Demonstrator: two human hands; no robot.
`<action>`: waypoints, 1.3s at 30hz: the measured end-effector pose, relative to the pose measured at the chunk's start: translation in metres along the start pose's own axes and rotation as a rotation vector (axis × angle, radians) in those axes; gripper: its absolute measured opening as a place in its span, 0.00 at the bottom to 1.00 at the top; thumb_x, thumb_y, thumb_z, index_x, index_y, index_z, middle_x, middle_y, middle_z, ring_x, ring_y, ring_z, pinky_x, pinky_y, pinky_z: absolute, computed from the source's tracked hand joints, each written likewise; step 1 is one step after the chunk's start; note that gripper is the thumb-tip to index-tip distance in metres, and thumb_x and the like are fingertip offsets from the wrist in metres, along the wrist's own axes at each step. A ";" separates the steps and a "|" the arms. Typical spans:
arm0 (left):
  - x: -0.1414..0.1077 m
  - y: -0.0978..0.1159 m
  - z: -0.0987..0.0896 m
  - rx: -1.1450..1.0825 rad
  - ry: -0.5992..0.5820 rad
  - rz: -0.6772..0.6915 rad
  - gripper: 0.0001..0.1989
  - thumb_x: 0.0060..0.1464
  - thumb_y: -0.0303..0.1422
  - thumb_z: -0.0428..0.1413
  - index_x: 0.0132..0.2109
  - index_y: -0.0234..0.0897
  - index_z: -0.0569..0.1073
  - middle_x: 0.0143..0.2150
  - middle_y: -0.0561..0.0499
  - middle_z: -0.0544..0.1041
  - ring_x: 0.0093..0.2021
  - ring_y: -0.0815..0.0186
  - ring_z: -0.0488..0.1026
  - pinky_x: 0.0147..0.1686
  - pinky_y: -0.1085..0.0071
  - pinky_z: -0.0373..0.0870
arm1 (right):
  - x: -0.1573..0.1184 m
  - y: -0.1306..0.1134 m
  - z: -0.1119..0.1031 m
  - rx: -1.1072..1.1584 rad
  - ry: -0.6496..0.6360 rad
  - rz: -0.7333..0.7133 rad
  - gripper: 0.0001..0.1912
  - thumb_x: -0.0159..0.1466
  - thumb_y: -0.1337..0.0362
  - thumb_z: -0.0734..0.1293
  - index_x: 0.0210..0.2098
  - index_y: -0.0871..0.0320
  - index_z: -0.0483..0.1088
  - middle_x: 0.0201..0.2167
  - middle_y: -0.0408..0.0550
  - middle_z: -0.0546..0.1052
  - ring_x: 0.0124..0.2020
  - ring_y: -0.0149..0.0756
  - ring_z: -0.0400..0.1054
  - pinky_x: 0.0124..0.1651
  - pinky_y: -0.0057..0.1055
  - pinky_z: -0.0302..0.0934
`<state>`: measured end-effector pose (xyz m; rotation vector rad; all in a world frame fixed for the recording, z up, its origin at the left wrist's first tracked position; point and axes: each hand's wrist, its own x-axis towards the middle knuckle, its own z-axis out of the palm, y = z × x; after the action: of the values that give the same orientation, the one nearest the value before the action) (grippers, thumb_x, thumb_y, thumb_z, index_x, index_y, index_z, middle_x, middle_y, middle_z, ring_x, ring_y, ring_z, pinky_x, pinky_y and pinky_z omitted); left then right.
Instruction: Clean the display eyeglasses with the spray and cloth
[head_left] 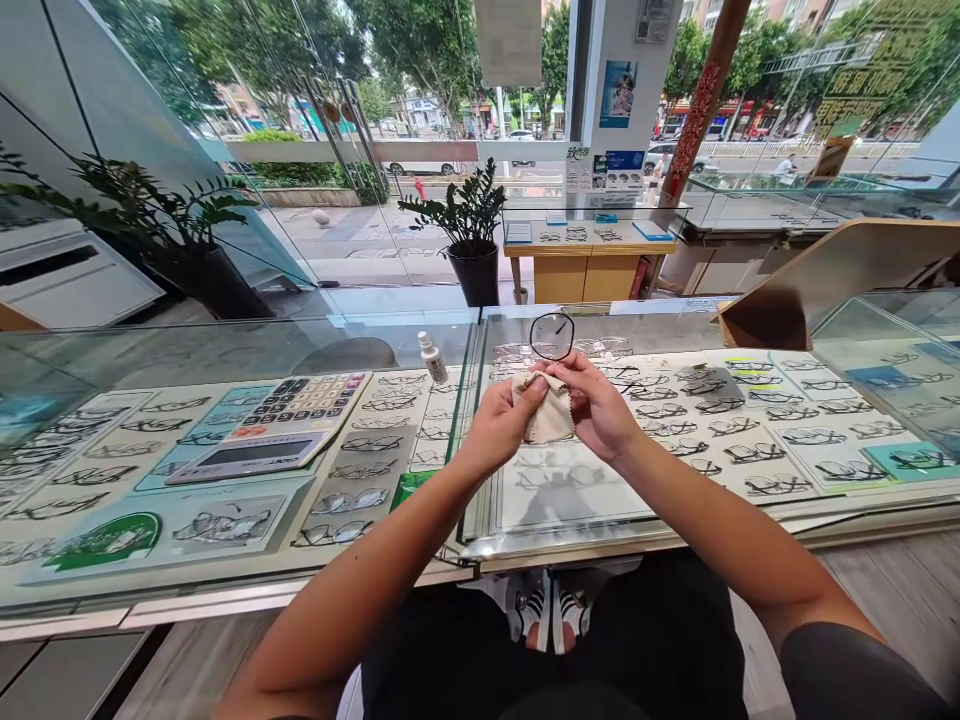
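Observation:
My left hand is closed on a beige cleaning cloth, its thumb pressing into the folds. Opposite it, my right hand pinches a pair of dark-rimmed eyeglasses with the fingertips, and its lower fingers touch the cloth's edge. One round lens rim stands up above my fingers. The other half of the glasses is hidden by the cloth and my hands. Both hands are above the glass counter, close together. A small white spray bottle stands on the counter to their left.
Rows of eyeglasses lie under the glass on both sides. A large calculator rests at the left. At the right stands a brown tilted panel. Beyond the counter are a potted plant and a wooden display table.

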<state>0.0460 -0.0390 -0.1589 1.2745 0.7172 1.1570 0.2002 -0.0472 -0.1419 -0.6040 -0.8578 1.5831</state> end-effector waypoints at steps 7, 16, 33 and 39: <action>-0.003 0.007 -0.001 0.024 -0.090 -0.025 0.24 0.49 0.45 0.75 0.45 0.35 0.80 0.36 0.51 0.79 0.34 0.67 0.73 0.37 0.72 0.71 | 0.001 0.002 0.000 0.006 0.000 -0.024 0.16 0.55 0.56 0.82 0.31 0.52 0.73 0.40 0.42 0.85 0.41 0.35 0.77 0.47 0.32 0.73; 0.001 0.009 -0.003 0.073 -0.061 0.054 0.25 0.55 0.55 0.68 0.39 0.35 0.82 0.33 0.51 0.77 0.33 0.66 0.70 0.37 0.71 0.68 | -0.002 -0.004 0.001 -0.063 -0.005 -0.016 0.16 0.54 0.55 0.83 0.30 0.52 0.74 0.41 0.44 0.86 0.39 0.35 0.77 0.42 0.32 0.71; 0.014 0.017 -0.029 0.004 0.170 0.007 0.24 0.46 0.48 0.76 0.43 0.35 0.85 0.36 0.49 0.83 0.32 0.69 0.75 0.35 0.74 0.71 | 0.007 -0.017 -0.023 -0.372 -0.094 -0.135 0.09 0.61 0.58 0.78 0.32 0.53 0.78 0.35 0.41 0.82 0.45 0.37 0.75 0.58 0.37 0.61; 0.016 0.017 -0.031 -0.012 0.250 0.075 0.21 0.47 0.47 0.76 0.41 0.35 0.86 0.35 0.49 0.83 0.31 0.69 0.75 0.33 0.75 0.72 | 0.006 -0.015 -0.023 -0.410 -0.170 -0.102 0.08 0.62 0.58 0.78 0.33 0.54 0.77 0.35 0.41 0.82 0.43 0.36 0.74 0.54 0.37 0.60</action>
<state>0.0182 -0.0148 -0.1466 1.1668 0.8498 1.3955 0.2258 -0.0361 -0.1435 -0.7067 -1.3383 1.3870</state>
